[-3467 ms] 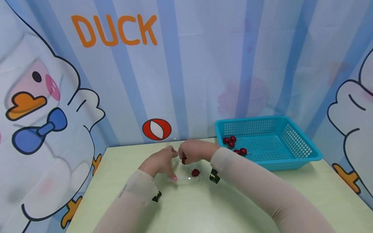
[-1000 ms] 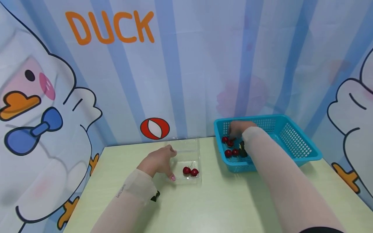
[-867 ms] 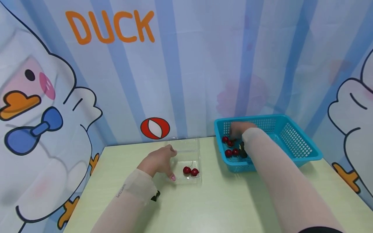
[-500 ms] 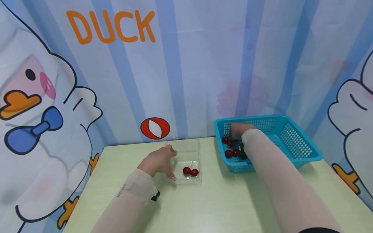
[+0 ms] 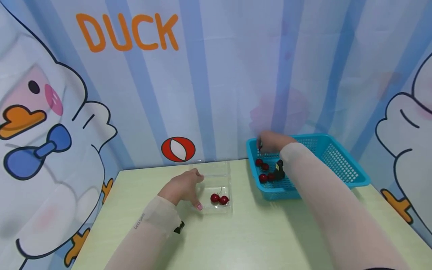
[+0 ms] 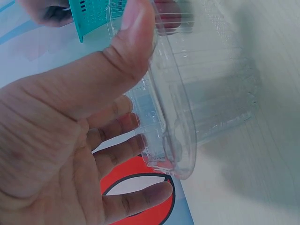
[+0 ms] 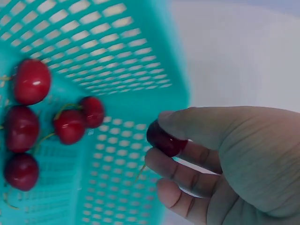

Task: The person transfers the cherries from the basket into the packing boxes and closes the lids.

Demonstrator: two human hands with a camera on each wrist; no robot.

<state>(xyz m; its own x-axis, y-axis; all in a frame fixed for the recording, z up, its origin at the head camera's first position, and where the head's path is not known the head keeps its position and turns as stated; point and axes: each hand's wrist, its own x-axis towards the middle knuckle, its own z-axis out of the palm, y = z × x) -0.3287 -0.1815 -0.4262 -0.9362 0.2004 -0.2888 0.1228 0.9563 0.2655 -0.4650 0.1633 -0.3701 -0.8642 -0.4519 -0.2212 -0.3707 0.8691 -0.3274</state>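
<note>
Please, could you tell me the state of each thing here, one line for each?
Plastic box: standing on the table
Box cherries: two, lying side by side
Basket: upright, partly filled
Basket cherries: loose, at least five
Right hand: pinching a cherry
Held cherry: lifted
Left hand: spread, thumb against the plastic box
Curtain: hanging, slightly creased

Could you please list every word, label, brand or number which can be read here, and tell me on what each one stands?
"DUCK": orange capital letters on the striped backdrop, upper left in the head view.
Dark print along the left sleeve: too small and blurred to read.
On the blue basket and the clear container I can make out no text.
</note>
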